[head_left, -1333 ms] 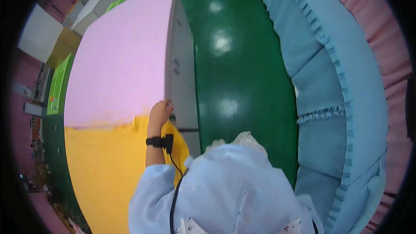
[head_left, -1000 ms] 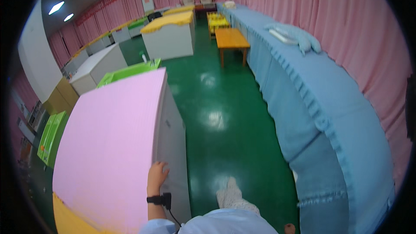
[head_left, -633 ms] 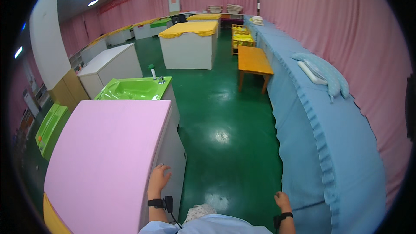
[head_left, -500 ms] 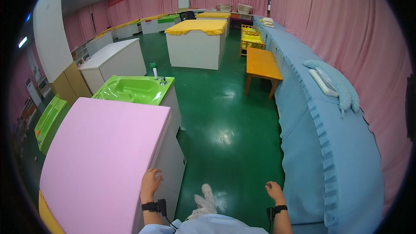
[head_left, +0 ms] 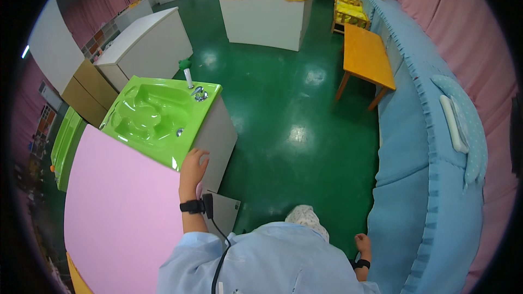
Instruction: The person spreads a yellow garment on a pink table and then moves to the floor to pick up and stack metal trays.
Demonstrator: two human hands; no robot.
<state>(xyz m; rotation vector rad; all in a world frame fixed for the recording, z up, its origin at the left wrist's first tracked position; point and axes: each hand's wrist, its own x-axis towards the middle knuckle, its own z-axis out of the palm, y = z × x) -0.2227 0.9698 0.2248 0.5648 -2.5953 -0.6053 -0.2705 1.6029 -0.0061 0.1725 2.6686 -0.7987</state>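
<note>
Zero things sit in the left hand (head_left: 192, 170), loosely spread near the green tub (head_left: 200, 113); right hand (head_left: 363, 245), can't tell. Looks like reaching; grabbing would need squeezing.

Pink pad (head_left: 125, 212): pale, lying flat at your left. Green basin (head_left: 174, 149) — glossy, open-topped, moulded inside, directly beyond the pad from you. Blue cloth (head_left: 455, 201) — draped in a long run at your right, front hanging below a ruffled edge.
</note>
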